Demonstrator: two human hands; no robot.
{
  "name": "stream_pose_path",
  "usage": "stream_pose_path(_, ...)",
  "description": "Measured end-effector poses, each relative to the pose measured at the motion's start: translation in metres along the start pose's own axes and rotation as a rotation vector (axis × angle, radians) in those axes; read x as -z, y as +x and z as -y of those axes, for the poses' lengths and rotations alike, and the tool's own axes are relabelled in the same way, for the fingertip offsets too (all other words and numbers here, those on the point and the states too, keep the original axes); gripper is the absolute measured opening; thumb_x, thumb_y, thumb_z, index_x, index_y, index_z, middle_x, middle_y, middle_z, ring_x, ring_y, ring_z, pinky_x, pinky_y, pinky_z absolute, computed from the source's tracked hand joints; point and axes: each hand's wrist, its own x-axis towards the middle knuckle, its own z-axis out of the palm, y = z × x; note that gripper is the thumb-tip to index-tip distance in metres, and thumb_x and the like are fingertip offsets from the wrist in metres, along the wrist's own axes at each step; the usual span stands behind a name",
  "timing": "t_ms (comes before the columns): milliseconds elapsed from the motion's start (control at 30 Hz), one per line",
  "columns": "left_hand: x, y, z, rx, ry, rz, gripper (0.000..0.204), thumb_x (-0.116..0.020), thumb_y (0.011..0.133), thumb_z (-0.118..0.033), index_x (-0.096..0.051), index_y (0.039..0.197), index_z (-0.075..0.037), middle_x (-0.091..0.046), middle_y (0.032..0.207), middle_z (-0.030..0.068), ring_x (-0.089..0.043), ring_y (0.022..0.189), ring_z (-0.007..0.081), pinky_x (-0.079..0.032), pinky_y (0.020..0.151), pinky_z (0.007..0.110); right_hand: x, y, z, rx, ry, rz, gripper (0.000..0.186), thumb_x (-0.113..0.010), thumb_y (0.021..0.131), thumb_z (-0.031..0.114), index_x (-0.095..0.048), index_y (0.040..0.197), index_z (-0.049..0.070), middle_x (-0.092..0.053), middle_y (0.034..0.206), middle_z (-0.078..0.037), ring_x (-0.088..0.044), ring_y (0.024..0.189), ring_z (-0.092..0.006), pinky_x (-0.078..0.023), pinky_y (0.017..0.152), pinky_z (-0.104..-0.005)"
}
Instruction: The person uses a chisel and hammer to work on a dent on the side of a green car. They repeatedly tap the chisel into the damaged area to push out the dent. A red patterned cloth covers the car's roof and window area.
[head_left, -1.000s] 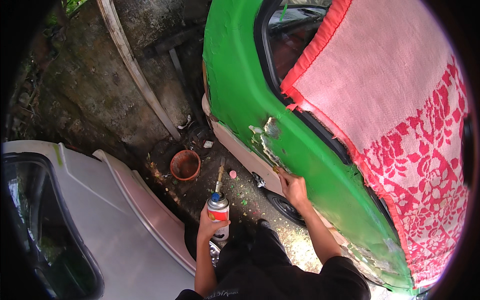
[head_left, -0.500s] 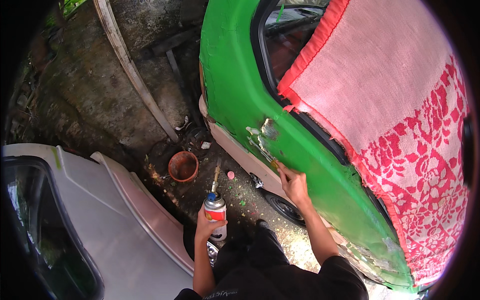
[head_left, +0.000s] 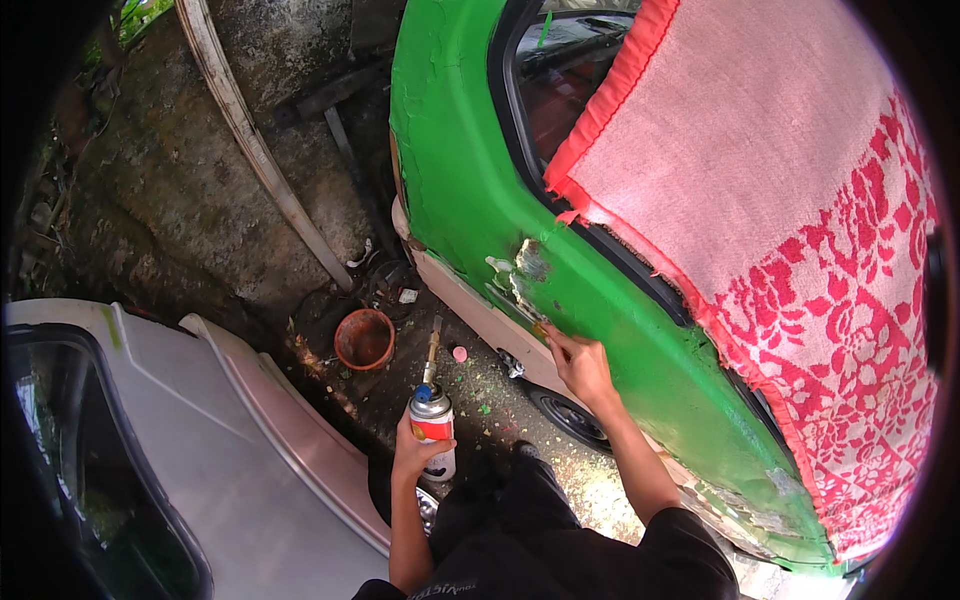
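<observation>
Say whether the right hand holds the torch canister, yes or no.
No, the left hand grips the torch canister, while the right hand holds a small tool.

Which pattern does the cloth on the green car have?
The cloth has red floral motifs on pale pink, partly plain (head view).

Shirt [head_left: 570, 566] black, short-sleeved. Right sleeve [head_left: 690, 548] loose, wide, ending near the elbow; left sleeve [head_left: 378, 591], also black, only partly in view. Small pale lettering [head_left: 443, 590] on shirt front, left side. Trousers [head_left: 535, 498] black. One shoe [head_left: 524, 450] showing, dark, detail too small to make out. Forearms [head_left: 637, 462], left hand [head_left: 412, 455], right hand [head_left: 585, 370] bare.
</observation>
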Motion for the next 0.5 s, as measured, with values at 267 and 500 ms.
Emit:
stream_pose_path(267,0.000,-0.012,-0.002,-0.030,-0.014,-0.018,0.068,-0.086,0.057,0.001,-0.056,0.118,-0.004,-0.068,0.100,0.0053,-0.066,0.091,0.0163,-0.054,0.086,0.032,0.007,-0.044,-0.009,-0.102,0.221,-0.178,0.028,-0.069,0.091,0.004,-0.074,0.118,0.008,-0.073,0.079,-0.017,-0.067,0.061,-0.0235,-0.053,0.064,-0.0327)
stream_pose_path(500,-0.006,-0.011,0.001,-0.059,-0.014,-0.002,0.069,-0.085,0.057,0.000,-0.056,0.120,-0.003,-0.069,0.105,0.0090,-0.068,0.092,0.0184,-0.055,0.085,0.034,0.007,-0.050,-0.008,-0.092,0.158,-0.219,0.028,-0.068,0.091,0.002,-0.073,0.119,0.007,-0.073,0.090,-0.021,-0.065,0.063,-0.0222,-0.053,0.064,-0.0342)
